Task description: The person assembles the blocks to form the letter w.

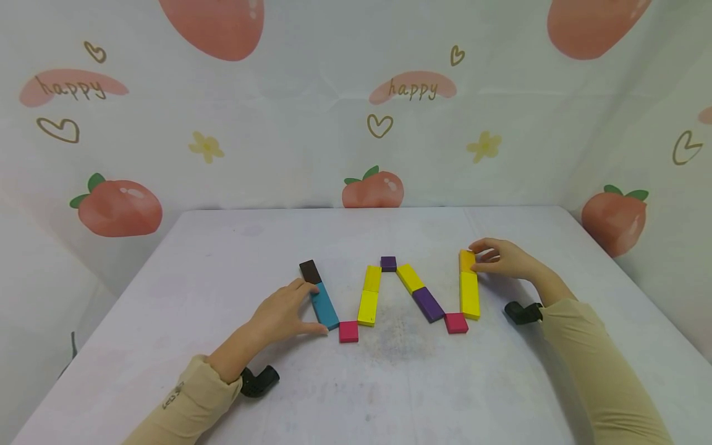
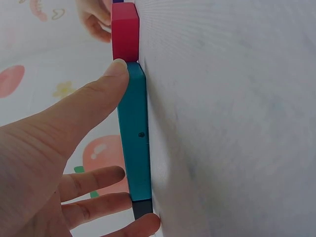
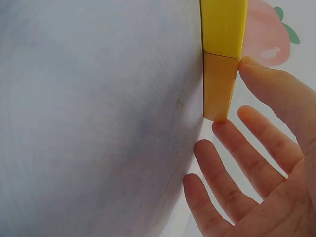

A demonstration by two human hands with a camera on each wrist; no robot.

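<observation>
Flat coloured blocks lie in a zigzag like a W across the white table. My left hand (image 1: 280,315) is at the zigzag's left stroke, thumb and fingers spread along the side of a blue block (image 1: 325,307). Its thumb tip meets the end of that block by a red square block (image 2: 125,32), and its fingers lie towards the dark brown block (image 1: 310,272). At the far right stroke, my right hand (image 1: 503,259) touches the orange-yellow block (image 3: 219,86) with thumb and a fingertip, the other fingers loosely spread. A yellow block (image 1: 470,296) adjoins it.
Between the hands stand yellow blocks (image 1: 368,308), a small purple block (image 1: 388,264) at the peak, a longer purple block (image 1: 428,305) and a second red block (image 1: 456,322). A printed cloth (image 1: 289,136) hangs behind the table. Black wrist-camera mounts (image 1: 260,381) stick out from both sleeves.
</observation>
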